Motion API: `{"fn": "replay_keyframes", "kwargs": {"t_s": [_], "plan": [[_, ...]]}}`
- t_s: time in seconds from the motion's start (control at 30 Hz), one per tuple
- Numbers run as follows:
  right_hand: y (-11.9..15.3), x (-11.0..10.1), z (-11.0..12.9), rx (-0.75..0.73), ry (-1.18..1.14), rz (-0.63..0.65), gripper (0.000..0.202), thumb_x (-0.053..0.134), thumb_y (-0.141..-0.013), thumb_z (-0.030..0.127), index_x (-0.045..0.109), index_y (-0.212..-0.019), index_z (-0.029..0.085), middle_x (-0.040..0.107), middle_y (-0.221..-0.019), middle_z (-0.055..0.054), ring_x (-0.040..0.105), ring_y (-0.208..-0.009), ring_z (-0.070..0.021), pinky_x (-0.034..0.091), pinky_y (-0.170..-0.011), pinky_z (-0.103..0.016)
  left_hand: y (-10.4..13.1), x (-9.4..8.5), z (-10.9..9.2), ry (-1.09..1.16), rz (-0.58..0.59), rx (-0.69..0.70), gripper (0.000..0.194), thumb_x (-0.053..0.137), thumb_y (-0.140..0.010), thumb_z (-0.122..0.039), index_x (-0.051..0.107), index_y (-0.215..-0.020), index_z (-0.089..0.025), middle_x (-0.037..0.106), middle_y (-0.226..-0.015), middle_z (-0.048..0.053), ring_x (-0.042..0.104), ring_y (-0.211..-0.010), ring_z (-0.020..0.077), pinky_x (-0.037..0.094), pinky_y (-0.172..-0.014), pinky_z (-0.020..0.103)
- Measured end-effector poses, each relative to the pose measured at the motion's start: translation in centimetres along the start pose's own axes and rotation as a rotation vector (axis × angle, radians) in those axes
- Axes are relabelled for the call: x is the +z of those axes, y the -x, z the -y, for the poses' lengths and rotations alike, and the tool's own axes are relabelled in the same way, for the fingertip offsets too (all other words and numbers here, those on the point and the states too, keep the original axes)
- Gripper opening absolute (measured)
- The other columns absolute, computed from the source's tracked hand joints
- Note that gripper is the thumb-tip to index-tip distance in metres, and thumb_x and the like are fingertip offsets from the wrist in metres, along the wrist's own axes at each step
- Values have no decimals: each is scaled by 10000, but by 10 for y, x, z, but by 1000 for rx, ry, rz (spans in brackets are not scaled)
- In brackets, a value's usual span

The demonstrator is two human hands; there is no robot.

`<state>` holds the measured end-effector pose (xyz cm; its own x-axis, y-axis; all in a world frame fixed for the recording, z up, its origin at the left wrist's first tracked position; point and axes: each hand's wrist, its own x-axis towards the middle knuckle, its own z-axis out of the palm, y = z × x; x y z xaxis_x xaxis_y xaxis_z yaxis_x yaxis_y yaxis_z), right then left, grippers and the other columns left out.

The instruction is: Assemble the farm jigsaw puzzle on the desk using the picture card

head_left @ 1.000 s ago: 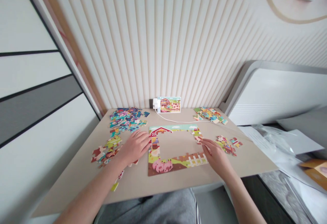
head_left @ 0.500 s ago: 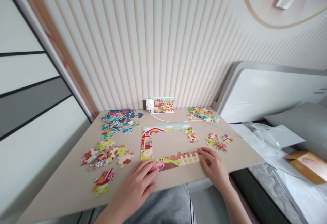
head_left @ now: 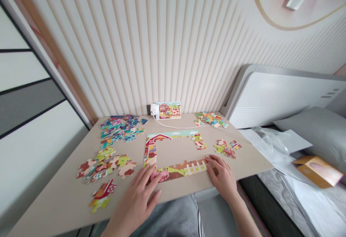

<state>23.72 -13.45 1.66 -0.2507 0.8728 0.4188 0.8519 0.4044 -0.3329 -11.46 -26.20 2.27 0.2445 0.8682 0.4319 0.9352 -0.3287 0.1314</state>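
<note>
A farm puzzle border (head_left: 177,169) lies on the beige table, with its middle bare and a gap on the right side below the cow piece (head_left: 200,142). My left hand (head_left: 139,190) rests with spread fingers on the lower left corner, over the pink pig pieces (head_left: 163,175). At the lower right end, beside the white fence, my right hand (head_left: 222,175) lies with fingers apart on the border and partly covers its end. Against the wall stands a picture card (head_left: 169,110) of the farm scene.
Loose farm pieces (head_left: 101,165) lie on the left, below a blue and purple pile (head_left: 121,125). More pieces sit at the back right (head_left: 212,119) and right (head_left: 225,148). A white cable (head_left: 173,126) crosses the table (head_left: 173,150) behind the border.
The view has shifted slightly, so the table appears farther left. My left hand has moved a little towards the border's lower left corner; my right hand stays at the lower right end.
</note>
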Motion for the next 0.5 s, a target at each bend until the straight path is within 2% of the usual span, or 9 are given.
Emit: {"fn": "replay_keyframes", "kwargs": {"t_s": [0.13,0.27,0.4,0.5], "plan": [[-7,1,-20,28,-39,-53,365,471,-998,424,713,-1223,268,604,-1401,-81,592,-1253,-280,479,-1069,-469,1,1,2,-7,15,0,551,586,-962,-386,500,-1503,-323,439,-1594,56,469,-1424,328,515,-1099,492],[-37,-4,-58,87,71,-167,396,454,-989,412,718,-1196,203,648,-1312,-117,588,-1217,-288,436,-1091,-473,1,2,3,-26,24,20,557,582,-964,-389,500,-1508,-302,418,-1608,75,463,-1431,332,524,-1089,489],[-69,-5,-84,206,218,-116,440,435,-987,442,708,-1211,178,682,-1243,-149,609,-1139,-303,437,-1035,-481,0,0,1,-40,43,35,583,573,-970,-381,462,-1535,-292,412,-1610,92,444,-1445,334,522,-1090,495],[-79,2,-93,269,280,-61,484,417,-984,502,709,-1204,184,693,-1215,-166,613,-1121,-325,441,-1008,-493,0,-4,-4,-18,37,19,575,568,-971,-351,464,-1533,-289,430,-1598,94,448,-1442,326,515,-1101,498]]}}
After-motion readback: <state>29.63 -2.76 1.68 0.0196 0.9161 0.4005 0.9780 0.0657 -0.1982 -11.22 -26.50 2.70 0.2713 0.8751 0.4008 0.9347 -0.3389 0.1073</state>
